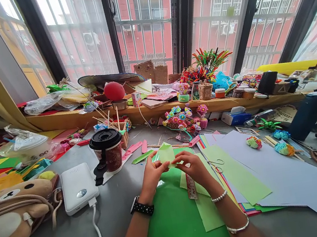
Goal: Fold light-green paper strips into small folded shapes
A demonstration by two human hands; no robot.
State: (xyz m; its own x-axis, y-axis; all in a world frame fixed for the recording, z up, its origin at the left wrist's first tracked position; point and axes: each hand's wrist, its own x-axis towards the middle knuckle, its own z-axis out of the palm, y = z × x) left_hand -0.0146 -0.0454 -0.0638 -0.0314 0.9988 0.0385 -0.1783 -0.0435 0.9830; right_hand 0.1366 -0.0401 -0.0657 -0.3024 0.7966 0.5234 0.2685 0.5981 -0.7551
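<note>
Between my two hands is a small folded piece of light green paper [166, 153], its pointed top facing away from me. My left hand [154, 173] pinches its lower left part, and my right hand [190, 164] pinches the lower right corner. Both hands are above a shiny green sheet [170, 222] on the grey table. A ruler [191, 188] with a printed pattern lies under my right hand. Strips of light green paper [209, 213] lie beside it. Scissors [217, 165] rest on the paper to the right.
White sheets [291, 176] and a long light green strip [236, 174] spread to the right. On the left stand a lidded coffee cup [112, 153] and a white power bank [78, 187] with its cable, near a plush bear [13, 217]. Pipe-cleaner flowers [181, 118] stand behind.
</note>
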